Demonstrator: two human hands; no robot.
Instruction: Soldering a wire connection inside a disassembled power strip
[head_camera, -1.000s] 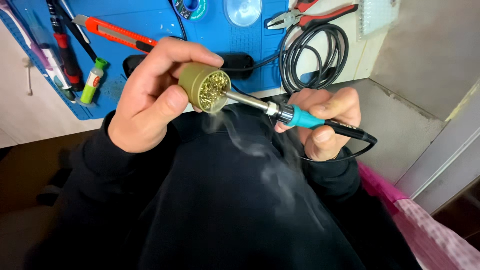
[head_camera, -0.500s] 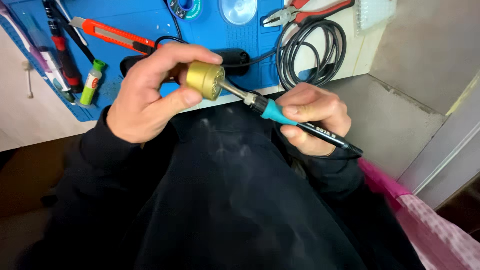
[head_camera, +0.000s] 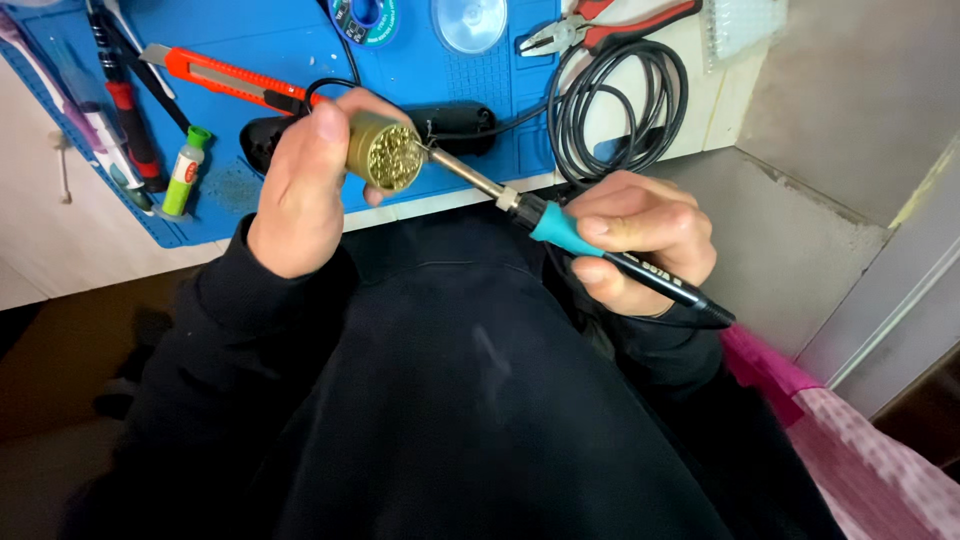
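Gripping tip cleaner (head_camera: 385, 155) and soldering iron (head_camera: 560, 228), both hands work near utility knife (head_camera: 225, 80), coiled cable (head_camera: 620, 105).

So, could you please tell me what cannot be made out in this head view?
- Soldering iron tip: buried in the brass wool of the tip cleaner held by the left hand.
- Iron's cord: hidden behind the right hand.
- Pliers handles: cut off by the top edge.
- Solder spool: cut off by the top edge.

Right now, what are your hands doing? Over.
Left hand grips brass tip cleaner. Right hand holds soldering iron, tip at the brass wool. Nothing in the way; knife and pliers lie on mat.
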